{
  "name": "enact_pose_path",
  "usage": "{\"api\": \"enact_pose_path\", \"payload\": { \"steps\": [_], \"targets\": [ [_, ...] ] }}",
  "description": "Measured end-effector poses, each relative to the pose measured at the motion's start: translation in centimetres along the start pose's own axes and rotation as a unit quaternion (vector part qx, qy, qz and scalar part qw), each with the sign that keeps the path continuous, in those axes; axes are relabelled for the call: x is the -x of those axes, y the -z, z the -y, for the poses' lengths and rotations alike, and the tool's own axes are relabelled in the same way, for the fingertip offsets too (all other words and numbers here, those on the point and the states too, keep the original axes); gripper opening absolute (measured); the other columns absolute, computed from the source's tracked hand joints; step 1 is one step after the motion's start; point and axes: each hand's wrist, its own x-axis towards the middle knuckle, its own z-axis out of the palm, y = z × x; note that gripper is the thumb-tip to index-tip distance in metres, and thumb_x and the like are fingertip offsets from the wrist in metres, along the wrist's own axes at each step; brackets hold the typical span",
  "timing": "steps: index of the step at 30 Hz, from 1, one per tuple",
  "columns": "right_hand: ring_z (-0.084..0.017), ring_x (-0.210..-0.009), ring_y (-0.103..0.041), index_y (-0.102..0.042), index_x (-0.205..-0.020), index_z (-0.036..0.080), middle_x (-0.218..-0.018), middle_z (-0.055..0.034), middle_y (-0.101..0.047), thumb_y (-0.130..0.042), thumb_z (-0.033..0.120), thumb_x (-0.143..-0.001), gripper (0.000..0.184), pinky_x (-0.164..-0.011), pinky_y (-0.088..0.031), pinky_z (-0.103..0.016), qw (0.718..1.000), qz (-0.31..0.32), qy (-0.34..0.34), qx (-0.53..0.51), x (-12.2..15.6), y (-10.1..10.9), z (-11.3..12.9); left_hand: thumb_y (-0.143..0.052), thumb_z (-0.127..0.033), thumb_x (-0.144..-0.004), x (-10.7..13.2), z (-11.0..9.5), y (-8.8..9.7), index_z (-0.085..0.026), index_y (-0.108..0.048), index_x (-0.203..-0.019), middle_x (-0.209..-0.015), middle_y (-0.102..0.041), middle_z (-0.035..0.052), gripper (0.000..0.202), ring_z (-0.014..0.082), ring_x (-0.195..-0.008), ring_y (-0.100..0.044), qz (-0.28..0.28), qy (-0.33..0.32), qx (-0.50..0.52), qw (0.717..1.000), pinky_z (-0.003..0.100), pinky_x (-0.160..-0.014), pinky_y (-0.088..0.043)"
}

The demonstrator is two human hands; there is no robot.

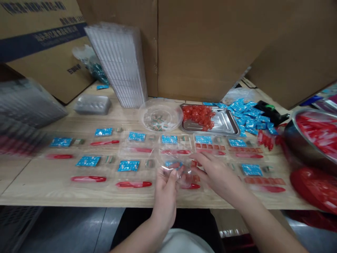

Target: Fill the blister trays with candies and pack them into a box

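Note:
My left hand point(166, 189) is closed on a crinkled clear plastic bag point(185, 178) with a few red pieces showing in it. The fingers of my right hand point(213, 172) are pinched at a small red piece point(194, 163), just right of the bag. Both hands are over the front row of clear plastic trays. Beneath the bag lies a tray with a blue packet point(172, 164) and a red pen-shaped item point(193, 186). To the left, another tray bears a blue packet point(128, 166) and a red pen-shaped item point(134, 184). Rightward, one tray also has a row of orange-red pieces point(264, 181).
Behind the trays are a clear round bowl point(143, 114) of small striped pieces and a metal tray point(223, 121) with red pieces. Blue packets point(247, 112) are heaped right of it. A metal basin point(292, 135) stands far right. Tall stacked clear trays point(119, 65) rise at the back.

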Motion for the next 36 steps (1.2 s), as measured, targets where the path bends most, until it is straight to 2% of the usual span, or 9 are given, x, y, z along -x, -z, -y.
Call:
{"api": "enact_pose_path", "payload": {
  "steps": [7,12,17,19,23,26,30,33,36],
  "targets": [
    [-0.019,-0.088,-0.060,-0.059,-0.097,0.022,-0.093,-0.0054,-0.063,-0.054,0.020,-0.087,0.011,-0.077,-0.050,-0.034,0.993,-0.088,0.029,-0.077,0.3,-2.9,-0.5,-0.066,-0.025,-0.080,-0.1,-0.5,0.6,-0.021,-0.039,-0.088,-0.111,-0.063,0.0060,0.028,0.0249,-0.110,-0.060,0.005,0.026,0.038,0.999,0.043,-0.097,-0.044],
    [-0.021,-0.082,-0.060,-0.058,-0.106,0.022,-0.099,-0.0087,-0.063,-0.062,0.037,-0.080,0.031,-0.065,-0.050,-0.034,0.957,-0.200,-0.141,-0.157,0.7,-2.5,-1.3,-0.067,-0.025,-0.079,-0.1,-0.5,0.5,-0.021,-0.040,-0.088,-0.108,-0.063,0.0043,0.029,0.0239,-0.110,-0.060,-0.006,0.034,0.063,0.997,0.041,-0.098,-0.044],
    [-0.016,-0.066,-0.059,-0.060,-0.101,0.019,-0.076,-0.0020,-0.064,-0.052,0.039,-0.085,0.026,-0.059,-0.048,-0.029,0.907,-0.020,-0.234,-0.350,0.3,-3.0,-3.2,-0.068,-0.032,-0.077,-0.3,0.0,1.3,-0.022,-0.044,-0.094,-0.117,-0.059,0.0062,0.031,0.0258,-0.115,-0.056,0.014,0.033,0.001,0.999,0.045,-0.098,-0.043],
    [-0.016,-0.067,-0.060,-0.062,-0.097,0.019,-0.076,-0.0014,-0.065,-0.049,0.036,-0.086,0.024,-0.062,-0.048,-0.029,0.909,0.018,-0.234,-0.344,0.4,-3.7,-4.1,-0.072,-0.034,-0.073,-0.6,0.1,2.5,-0.025,-0.045,-0.103,-0.123,-0.055,0.0082,0.041,0.0289,-0.122,-0.049,-0.028,-0.055,-0.095,0.994,0.048,-0.101,-0.040],
    [-0.017,-0.070,-0.061,-0.063,-0.101,0.019,-0.080,-0.0026,-0.065,-0.050,0.034,-0.085,0.024,-0.066,-0.048,-0.030,0.951,0.010,-0.206,-0.230,0.5,-3.9,-5.9,-0.073,-0.022,-0.071,-0.5,-0.5,5.4,-0.031,-0.045,-0.120,-0.143,-0.037,0.0054,0.057,0.0270,-0.139,-0.022,-0.082,-0.282,-0.281,0.914,0.046,-0.113,-0.021],
    [-0.017,-0.074,-0.060,-0.066,-0.096,0.019,-0.089,-0.0062,-0.065,-0.051,0.033,-0.085,0.023,-0.069,-0.047,-0.029,0.976,-0.034,-0.205,-0.069,-1.2,-2.7,-8.3,-0.061,-0.013,-0.079,-0.2,-0.7,6.3,-0.030,-0.054,-0.119,-0.138,-0.045,0.0045,0.045,0.0262,-0.136,-0.030,0.054,-0.363,-0.488,0.792,0.046,-0.113,-0.020],
    [-0.021,-0.079,-0.060,-0.065,-0.096,0.015,-0.088,-0.0110,-0.065,-0.051,0.026,-0.083,0.022,-0.073,-0.044,-0.032,0.964,-0.076,-0.251,0.035,-5.8,-1.7,-12.6,-0.050,-0.011,-0.084,-0.7,-0.1,6.2,-0.031,-0.049,-0.129,-0.134,-0.052,0.0054,0.049,0.0266,-0.131,-0.039,0.215,-0.341,-0.650,0.645,0.050,-0.111,-0.023],
    [-0.023,-0.082,-0.060,-0.065,-0.088,0.015,-0.085,-0.0118,-0.065,-0.059,0.022,-0.076,0.015,-0.074,-0.043,-0.033,0.963,-0.059,-0.260,0.030,-8.5,-1.9,-14.5,-0.047,-0.011,-0.086,-1.1,0.2,6.0,-0.029,-0.049,-0.129,-0.132,-0.055,0.0059,0.047,0.0274,-0.128,-0.043,0.251,-0.303,-0.701,0.594,0.052,-0.108,-0.027],
    [-0.024,-0.085,-0.061,-0.064,-0.079,0.015,-0.085,-0.0114,-0.066,-0.060,0.018,-0.072,0.009,-0.076,-0.042,-0.034,0.963,-0.057,-0.262,0.006,-9.5,-2.1,-14.9,-0.050,-0.012,-0.084,-1.1,-0.2,6.1,-0.029,-0.053,-0.124,-0.126,-0.059,0.0062,0.043,0.0276,-0.123,-0.048,0.245,-0.296,-0.713,0.587,0.052,-0.107,-0.027]
  ]
}}
